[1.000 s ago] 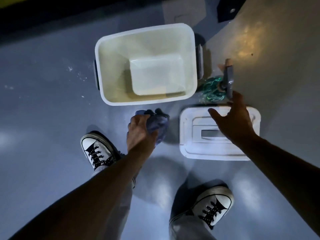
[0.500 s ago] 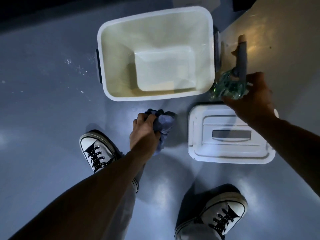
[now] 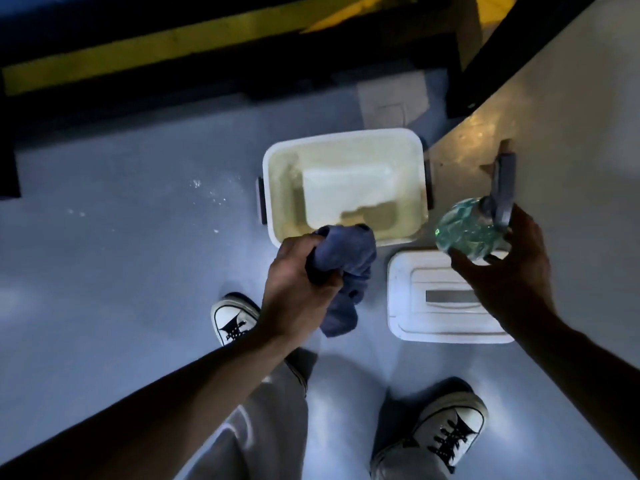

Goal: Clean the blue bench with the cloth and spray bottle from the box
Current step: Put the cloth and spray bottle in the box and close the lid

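Note:
My left hand (image 3: 298, 289) grips a crumpled blue cloth (image 3: 343, 268), which hangs in the air above the floor just in front of the box. My right hand (image 3: 509, 268) holds a clear green spray bottle (image 3: 464, 230) with a grey trigger head, lifted off the floor to the right of the box. The white plastic box (image 3: 273, 188) stands open on the blue-grey floor and looks empty inside. Its white lid (image 3: 408, 317) lies flat on the floor under my right hand.
A pale surface (image 3: 554, 133) fills the right side, reaching past the box. A dark ledge with a yellow stripe (image 3: 173, 46) runs across the top. My two white sneakers (image 3: 235, 320) (image 3: 446, 427) stand on the floor near the lid.
My right hand reached for the spray bottle, closed on it and lifted it. My left hand raised the cloth off the floor. The view pulled back and upward.

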`<action>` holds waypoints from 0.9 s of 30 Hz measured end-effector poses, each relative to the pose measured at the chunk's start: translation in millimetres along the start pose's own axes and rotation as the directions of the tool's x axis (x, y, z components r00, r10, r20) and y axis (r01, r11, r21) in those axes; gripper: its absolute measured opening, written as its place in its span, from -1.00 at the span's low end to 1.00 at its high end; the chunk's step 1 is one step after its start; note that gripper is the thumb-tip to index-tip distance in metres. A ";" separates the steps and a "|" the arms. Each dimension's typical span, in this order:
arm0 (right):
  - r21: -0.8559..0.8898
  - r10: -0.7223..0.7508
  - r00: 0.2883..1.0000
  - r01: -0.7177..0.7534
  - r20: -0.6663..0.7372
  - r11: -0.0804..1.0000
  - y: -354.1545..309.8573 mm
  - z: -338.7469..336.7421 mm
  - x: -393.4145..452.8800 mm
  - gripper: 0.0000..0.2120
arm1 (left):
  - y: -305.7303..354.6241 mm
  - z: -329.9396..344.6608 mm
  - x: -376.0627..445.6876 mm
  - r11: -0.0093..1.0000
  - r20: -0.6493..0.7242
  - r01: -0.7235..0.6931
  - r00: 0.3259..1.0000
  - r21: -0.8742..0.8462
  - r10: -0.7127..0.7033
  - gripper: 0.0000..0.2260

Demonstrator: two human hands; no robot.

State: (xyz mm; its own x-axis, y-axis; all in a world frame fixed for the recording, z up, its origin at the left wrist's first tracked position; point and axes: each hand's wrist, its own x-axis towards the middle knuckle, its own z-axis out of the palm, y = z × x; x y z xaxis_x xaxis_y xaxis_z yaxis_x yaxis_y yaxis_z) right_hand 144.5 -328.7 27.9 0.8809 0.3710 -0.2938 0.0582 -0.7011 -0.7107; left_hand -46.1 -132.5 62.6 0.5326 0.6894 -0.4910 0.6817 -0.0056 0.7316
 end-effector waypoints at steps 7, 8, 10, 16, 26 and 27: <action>-0.057 -0.082 0.993 0.087 0.080 0.995 -67.1 17.1 9.1 -0.18 | 24.2 -34.6 69.9 0.985 -0.088 0.149 0.984 -0.091 -0.157 -0.84; -0.076 -0.111 0.990 0.118 0.091 0.990 -73.3 23.2 12.9 -0.19 | 21.8 -33.2 82.3 0.980 -0.089 0.181 0.978 -0.085 -0.188 -0.84; -0.109 -0.168 0.976 0.184 0.138 0.977 -82.1 36.8 22.3 -0.20 | 14.7 -27.1 105.8 0.972 -0.077 0.232 0.969 -0.049 -0.235 -0.87; -0.223 -0.198 0.937 0.266 0.287 0.938 -77.8 79.5 51.2 -0.17 | -20.3 -0.8 145.4 0.965 -0.095 0.227 0.972 0.128 -0.216 -0.87; -0.519 -0.251 0.844 0.498 0.475 0.695 -73.4 123.6 77.9 -0.18 | -58.2 -5.2 121.8 0.994 0.001 0.063 0.998 -0.090 -0.063 -0.90; -0.543 -0.253 0.830 0.526 0.498 0.654 -71.0 128.5 81.3 -0.18 | -62.5 -6.1 122.3 0.993 -0.007 0.060 0.998 -0.100 -0.061 -0.92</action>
State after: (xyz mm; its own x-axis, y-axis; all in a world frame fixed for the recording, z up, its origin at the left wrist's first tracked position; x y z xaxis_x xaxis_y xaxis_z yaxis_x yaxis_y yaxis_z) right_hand 151.6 -170.5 -27.6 0.4822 0.7883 -0.3821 0.7564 -0.5947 -0.2723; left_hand -26.7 -43.3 -40.3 0.4867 0.6932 -0.5316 0.6591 0.1080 0.7443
